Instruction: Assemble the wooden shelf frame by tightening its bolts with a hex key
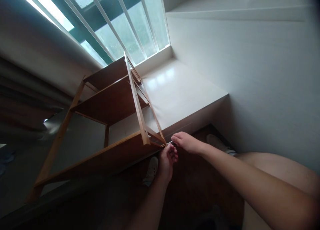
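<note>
A brown wooden shelf rack (107, 103) with several boards leans at an angle in front of me. My right hand (186, 142) is closed in a pinch on a thin, shiny metal rod (170, 142), whose far end meets the lower corner of the rack; its exact kind is too small to tell. Just below, my left hand (168, 160) has its fingers curled at the end of the same corner's leg (157, 123), seemingly gripping it. The contact between the left fingertips and the wood is partly hidden.
Behind the rack is a pale window ledge (182, 86) under a barred window (130, 26). A white wall (265, 73) rises on the right. Curtains (30, 73) hang at the left. My shoes (152, 170) are on the dark floor (200, 180) below my hands.
</note>
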`<state>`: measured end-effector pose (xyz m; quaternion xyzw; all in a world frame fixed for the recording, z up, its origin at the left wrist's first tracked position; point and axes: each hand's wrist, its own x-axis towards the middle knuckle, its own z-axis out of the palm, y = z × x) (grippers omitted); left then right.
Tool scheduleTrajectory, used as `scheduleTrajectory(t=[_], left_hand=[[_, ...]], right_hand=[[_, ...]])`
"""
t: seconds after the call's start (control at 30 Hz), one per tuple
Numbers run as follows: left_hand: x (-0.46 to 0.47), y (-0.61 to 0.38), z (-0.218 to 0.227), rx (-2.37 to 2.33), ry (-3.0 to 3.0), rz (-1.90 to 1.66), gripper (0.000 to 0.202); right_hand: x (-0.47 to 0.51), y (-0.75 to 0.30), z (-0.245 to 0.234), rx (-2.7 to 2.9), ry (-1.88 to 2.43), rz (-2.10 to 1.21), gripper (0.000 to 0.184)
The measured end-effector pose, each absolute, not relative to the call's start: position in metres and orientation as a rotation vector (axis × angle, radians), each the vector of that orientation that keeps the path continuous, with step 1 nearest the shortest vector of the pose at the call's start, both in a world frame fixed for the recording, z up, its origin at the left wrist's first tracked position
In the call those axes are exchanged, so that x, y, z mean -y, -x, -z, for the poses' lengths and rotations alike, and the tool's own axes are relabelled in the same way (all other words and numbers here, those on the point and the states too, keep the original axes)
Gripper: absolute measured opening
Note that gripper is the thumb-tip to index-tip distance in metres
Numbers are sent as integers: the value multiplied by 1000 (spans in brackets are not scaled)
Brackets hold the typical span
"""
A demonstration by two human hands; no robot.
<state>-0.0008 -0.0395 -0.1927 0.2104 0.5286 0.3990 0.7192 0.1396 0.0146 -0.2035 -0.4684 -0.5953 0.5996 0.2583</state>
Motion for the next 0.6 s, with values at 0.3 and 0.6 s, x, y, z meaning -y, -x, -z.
scheduleTrajectory(t=[0.3,0.6], left_hand=[[39,1,195,-1175,-470,-913,34],[39,4,197,-1230,-493,-894,37]], right_hand=[[-15,-138,205,1527,1266,-1629,48],[-18,-132,191,1121,1470,-2012,42]])
